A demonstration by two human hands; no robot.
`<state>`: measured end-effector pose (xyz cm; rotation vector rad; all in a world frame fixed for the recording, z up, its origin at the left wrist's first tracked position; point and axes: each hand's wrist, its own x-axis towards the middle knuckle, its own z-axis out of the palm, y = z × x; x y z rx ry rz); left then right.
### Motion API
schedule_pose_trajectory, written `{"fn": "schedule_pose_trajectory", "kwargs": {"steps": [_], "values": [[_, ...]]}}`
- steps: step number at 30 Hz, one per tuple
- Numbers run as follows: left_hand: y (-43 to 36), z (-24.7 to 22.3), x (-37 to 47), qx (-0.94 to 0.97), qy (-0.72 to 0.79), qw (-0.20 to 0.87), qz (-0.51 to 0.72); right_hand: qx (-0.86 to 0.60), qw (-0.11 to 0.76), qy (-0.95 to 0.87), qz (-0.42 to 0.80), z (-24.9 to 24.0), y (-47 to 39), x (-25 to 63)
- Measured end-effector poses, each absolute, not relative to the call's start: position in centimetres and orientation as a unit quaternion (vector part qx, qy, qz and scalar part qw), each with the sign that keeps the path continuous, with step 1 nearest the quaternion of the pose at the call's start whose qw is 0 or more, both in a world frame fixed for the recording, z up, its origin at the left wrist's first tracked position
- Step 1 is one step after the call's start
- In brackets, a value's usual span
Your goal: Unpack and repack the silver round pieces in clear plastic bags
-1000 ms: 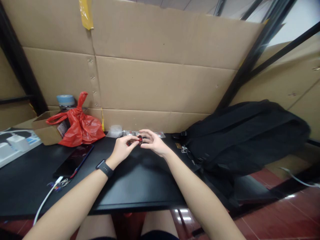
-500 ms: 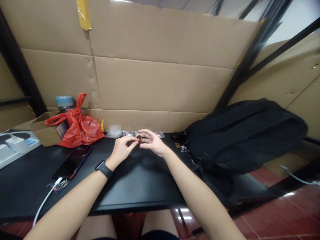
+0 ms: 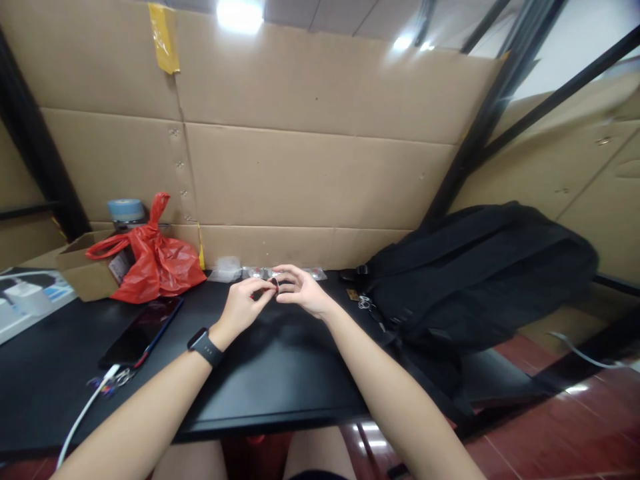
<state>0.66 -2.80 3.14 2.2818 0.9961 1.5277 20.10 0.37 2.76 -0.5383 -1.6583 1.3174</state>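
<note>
A small round dark-and-red object (image 3: 275,286) is held between my two hands above the black table (image 3: 270,373). My left hand (image 3: 247,300), with a black watch on its wrist, pinches the object's left side. On the other side, my right hand (image 3: 299,290) has its curved fingers and thumb around the object's rim. The object's details are too small to make out. Just behind my hands, small clear plastic packets (image 3: 256,273) lie along the cardboard wall, partly hidden by my right hand.
A red plastic bag (image 3: 159,263), an open cardboard box (image 3: 87,270), a phone (image 3: 143,333) on a white cable and a power strip (image 3: 45,310) are on the left. To the right lies a large black backpack (image 3: 480,280), with keys (image 3: 365,303) beside it.
The camera view has tilted up slightly and shifted, showing more ceiling lights. My hands stay together around the small object, which now shows less red.
</note>
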Motion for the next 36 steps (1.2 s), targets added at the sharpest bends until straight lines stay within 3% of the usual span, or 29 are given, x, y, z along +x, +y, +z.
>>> {"fn": "schedule_pose_trajectory", "kwargs": {"steps": [8, 17, 36], "values": [[-2.3, 2.3, 1.0, 0.672, 0.371, 0.339, 0.544, -0.235, 0.456, -0.673, 0.532, 3.1, -0.1, 19.8], [-2.2, 2.6, 1.0, 0.588, 0.345, 0.464, 0.566, -0.248, 0.469, -0.663, 0.528, 2.5, 0.1, 19.2], [-2.7, 3.0, 1.0, 0.586, 0.319, 0.474, 0.575, -0.257, 0.471, -0.683, 0.496, 3.4, -0.3, 19.0]]}}
